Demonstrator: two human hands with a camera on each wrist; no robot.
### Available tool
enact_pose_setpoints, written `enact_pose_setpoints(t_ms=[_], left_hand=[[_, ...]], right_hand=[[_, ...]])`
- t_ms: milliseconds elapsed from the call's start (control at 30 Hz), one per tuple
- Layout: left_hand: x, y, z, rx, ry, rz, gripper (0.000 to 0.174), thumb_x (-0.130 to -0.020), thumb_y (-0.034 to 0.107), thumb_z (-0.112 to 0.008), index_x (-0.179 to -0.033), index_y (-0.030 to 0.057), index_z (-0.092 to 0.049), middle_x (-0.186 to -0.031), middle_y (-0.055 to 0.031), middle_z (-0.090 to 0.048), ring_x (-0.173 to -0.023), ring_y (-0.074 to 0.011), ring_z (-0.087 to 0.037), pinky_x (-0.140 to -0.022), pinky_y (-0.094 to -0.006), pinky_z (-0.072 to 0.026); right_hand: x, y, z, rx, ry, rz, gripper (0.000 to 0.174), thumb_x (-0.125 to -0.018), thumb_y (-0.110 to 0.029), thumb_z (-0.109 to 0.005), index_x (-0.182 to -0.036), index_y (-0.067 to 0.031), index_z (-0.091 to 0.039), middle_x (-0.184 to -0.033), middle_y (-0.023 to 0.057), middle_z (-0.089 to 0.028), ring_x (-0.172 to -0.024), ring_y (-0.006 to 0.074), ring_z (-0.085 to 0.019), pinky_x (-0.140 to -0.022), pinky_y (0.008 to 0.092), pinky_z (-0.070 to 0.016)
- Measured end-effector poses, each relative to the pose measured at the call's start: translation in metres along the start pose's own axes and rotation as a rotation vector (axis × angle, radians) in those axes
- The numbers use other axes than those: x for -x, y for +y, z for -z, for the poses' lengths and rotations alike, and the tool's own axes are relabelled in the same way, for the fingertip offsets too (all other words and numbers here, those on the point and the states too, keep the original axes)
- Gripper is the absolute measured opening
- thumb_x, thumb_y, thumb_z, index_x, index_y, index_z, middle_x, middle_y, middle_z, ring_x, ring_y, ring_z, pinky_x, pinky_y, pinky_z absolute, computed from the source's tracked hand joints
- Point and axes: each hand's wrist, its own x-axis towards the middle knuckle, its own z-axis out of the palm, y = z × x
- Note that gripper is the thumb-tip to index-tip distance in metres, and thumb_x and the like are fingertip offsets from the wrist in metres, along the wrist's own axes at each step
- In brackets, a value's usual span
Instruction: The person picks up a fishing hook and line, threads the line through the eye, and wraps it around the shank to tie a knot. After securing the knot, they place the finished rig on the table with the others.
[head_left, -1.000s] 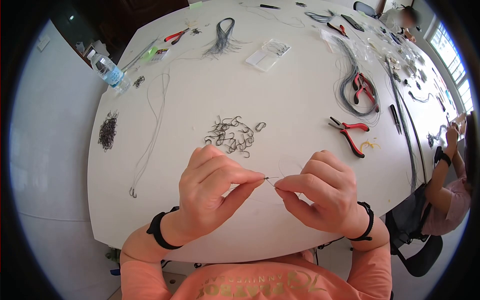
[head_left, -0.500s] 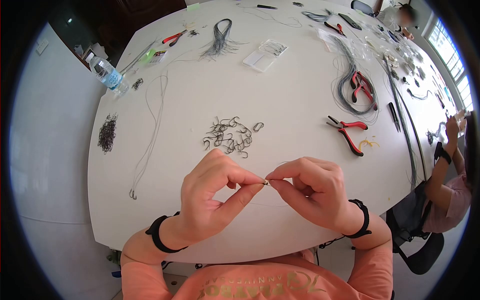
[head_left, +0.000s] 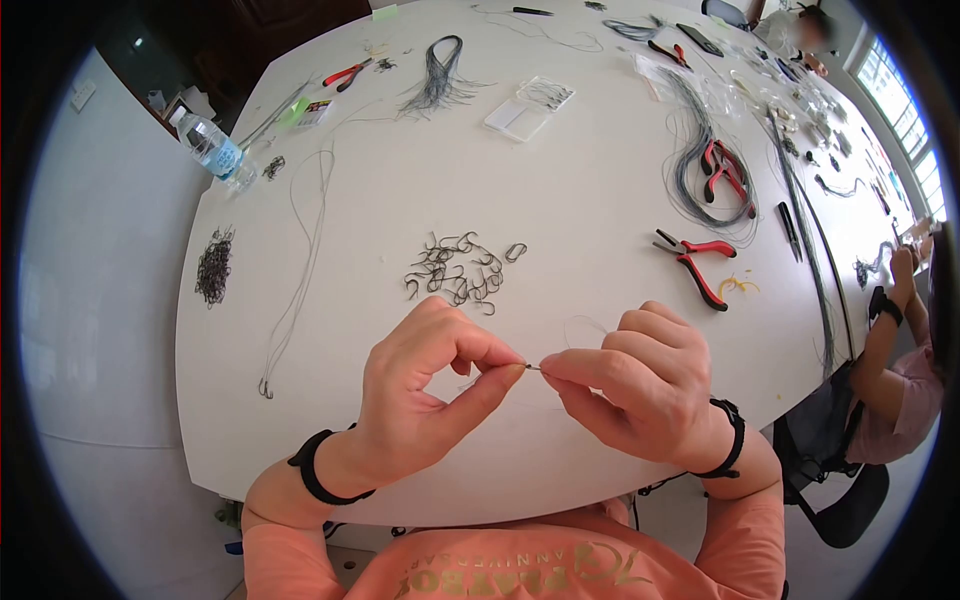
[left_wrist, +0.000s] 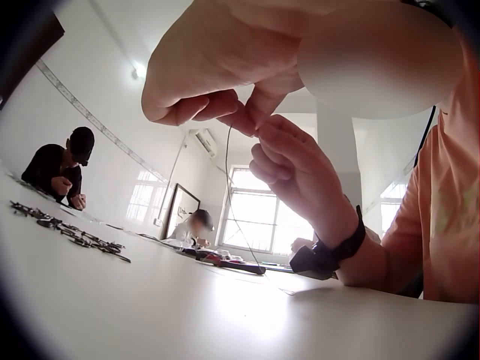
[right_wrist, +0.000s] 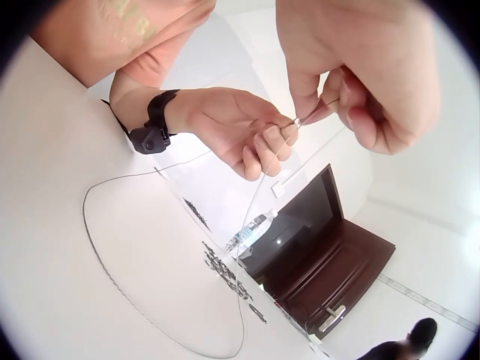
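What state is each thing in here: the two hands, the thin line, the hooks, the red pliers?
left hand: thumb and forefinger pinch the thin line.
right hand: fingertips pinch the same line, right beside the left's.
thin line: one end held up, the rest looped slack on the table.
hooks: loose pile, untouched.
red pliers: lying flat, handles spread.

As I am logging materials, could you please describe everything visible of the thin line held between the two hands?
The thin line is a fine, grey, wiry-looking strand. Its upper end is pinched between the fingertips of the left hand and the right hand, where a tiny pale piece sits on it. From there it hangs down and lies in one wide, open loop on the white table. Its far end cannot be traced.
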Motion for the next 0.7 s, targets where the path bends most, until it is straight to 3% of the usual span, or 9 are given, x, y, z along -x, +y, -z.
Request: enact_pose_setpoints(t_ms=[267,533,700], left_hand=[[-0.0008,-0.0011,-0.0023,-0.056,0.025,-0.038,0.013,-0.082,0.000,-0.078,-0.087,0.0084,-0.070,-0.079,0.0008,-0.067,-0.072,-0.0151,-0.053,-0.059,-0.0282,-0.0433],[-0.0018,-0.0045,-0.0024,-0.259,-0.006,-0.242,0.022,-0.076,-0.008,-0.078,-0.087,0.0084,-0.068,-0.078,0.0013,-0.064,-0.071,-0.0150,-0.051,-0.058,-0.0267,-0.0406],[-0.0005,-0.0037,-0.0039,-0.207,-0.029,-0.218,0.022,-0.076,-0.009,-0.078,-0.087,0.0078,-0.068,-0.080,0.0016,-0.066,-0.071,-0.0149,-0.052,-0.057,-0.0267,-0.0403]], right_hand=[[0.0005,-0.0040,0.0015,0.021,-0.009,-0.005,0.021,-0.070,-0.005,-0.080,-0.083,-0.0135,-0.065,-0.060,-0.0050,-0.049,-0.049,0.0122,-0.047,-0.046,0.0290,-0.0308],[0.0019,-0.0049,-0.0024,0.030,-0.051,0.001,0.022,-0.074,-0.004,-0.080,-0.088,-0.0110,-0.065,-0.061,-0.0042,-0.052,-0.051,0.0124,-0.052,-0.047,0.0280,-0.0365],[0.0039,0.0007,-0.0068,-0.011,-0.043,-0.017,0.022,-0.075,-0.004,-0.079,-0.090,-0.0112,-0.065,-0.060,-0.0033,-0.052,-0.051,0.0138,-0.053,-0.047,0.0284,-0.0372]])
